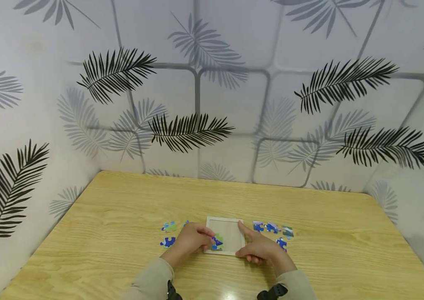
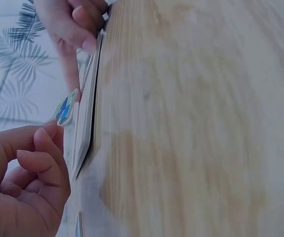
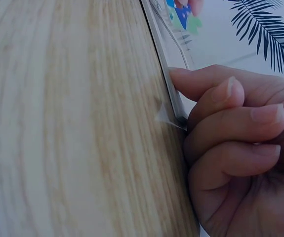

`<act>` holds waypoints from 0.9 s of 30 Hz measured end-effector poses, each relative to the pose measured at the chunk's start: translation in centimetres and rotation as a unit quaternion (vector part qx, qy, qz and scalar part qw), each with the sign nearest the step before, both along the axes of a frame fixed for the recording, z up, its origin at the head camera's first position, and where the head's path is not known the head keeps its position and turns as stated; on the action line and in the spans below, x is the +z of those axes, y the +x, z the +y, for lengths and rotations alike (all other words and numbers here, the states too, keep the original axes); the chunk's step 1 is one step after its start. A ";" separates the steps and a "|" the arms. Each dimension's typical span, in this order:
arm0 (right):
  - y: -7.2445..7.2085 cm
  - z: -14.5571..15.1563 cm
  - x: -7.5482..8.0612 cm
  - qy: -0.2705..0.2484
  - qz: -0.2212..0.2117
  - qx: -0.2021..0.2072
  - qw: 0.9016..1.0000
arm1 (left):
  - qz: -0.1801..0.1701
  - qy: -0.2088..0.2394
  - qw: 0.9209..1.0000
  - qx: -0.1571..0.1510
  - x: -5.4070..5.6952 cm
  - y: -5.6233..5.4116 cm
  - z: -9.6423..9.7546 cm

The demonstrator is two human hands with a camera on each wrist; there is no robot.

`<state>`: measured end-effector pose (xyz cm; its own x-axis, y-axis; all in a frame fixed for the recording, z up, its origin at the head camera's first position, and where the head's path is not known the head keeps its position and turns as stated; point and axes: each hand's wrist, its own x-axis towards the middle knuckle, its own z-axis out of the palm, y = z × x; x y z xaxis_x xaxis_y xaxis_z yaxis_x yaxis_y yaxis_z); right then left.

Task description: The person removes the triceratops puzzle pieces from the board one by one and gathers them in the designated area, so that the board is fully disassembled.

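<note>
A shallow wooden puzzle tray [image 1: 225,253] with a pale raised rim lies flat on the table between the hands. Over its lower left part, my left hand [image 1: 193,238] pinches a blue and green jigsaw piece [image 2: 65,109] between thumb and fingertip, the piece tilted in the left wrist view. My right hand [image 1: 261,246] holds the tray's right side, one digit at the upper right corner and another at the lower right. In the right wrist view the other fingers [image 3: 235,121] are curled beside the tray's edge.
Several loose jigsaw pieces lie right of the tray, among them a purple-blue one [image 1: 258,226] and a blue one [image 1: 281,243]. To the left are a green piece [image 1: 169,226] and a dark blue piece [image 1: 168,242]. A leaf-patterned wall [image 1: 230,158] stands behind the wooden table [image 1: 122,216].
</note>
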<state>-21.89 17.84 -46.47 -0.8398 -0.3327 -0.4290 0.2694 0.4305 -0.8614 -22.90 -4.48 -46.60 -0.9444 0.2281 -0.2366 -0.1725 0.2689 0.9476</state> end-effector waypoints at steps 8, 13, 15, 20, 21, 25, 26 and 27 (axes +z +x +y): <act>0.2 0.1 0.0 -0.008 0.001 -0.002 1.000 | -0.010 -0.018 1.000 -0.011 0.7 -0.1 -2.8; 0.2 0.2 0.0 -0.012 0.003 -0.001 1.000 | -0.007 -0.035 0.999 -0.012 1.2 -0.1 -3.9; 0.2 0.3 0.0 -0.014 0.001 -0.003 1.000 | -0.001 -0.044 0.999 -0.010 1.2 -0.1 -4.1; 0.2 0.5 0.0 -0.017 -0.003 -0.006 1.000 | 0.005 -0.066 0.998 -0.003 0.9 -0.1 -4.5; 0.2 0.5 0.0 -0.018 -0.002 -0.005 1.000 | 0.006 -0.072 0.997 -0.001 0.9 -0.1 -4.6; 0.2 0.4 0.0 -0.020 0.002 -0.002 1.000 | 0.017 -0.083 0.996 0.010 0.8 -0.1 -5.0; 0.2 0.4 0.0 -0.021 0.002 -0.001 1.000 | 0.020 -0.084 0.996 0.010 0.7 -0.1 -5.1; 0.2 0.4 0.0 -0.021 0.004 0.001 1.000 | 0.022 -0.087 0.996 0.009 0.7 0.0 -5.3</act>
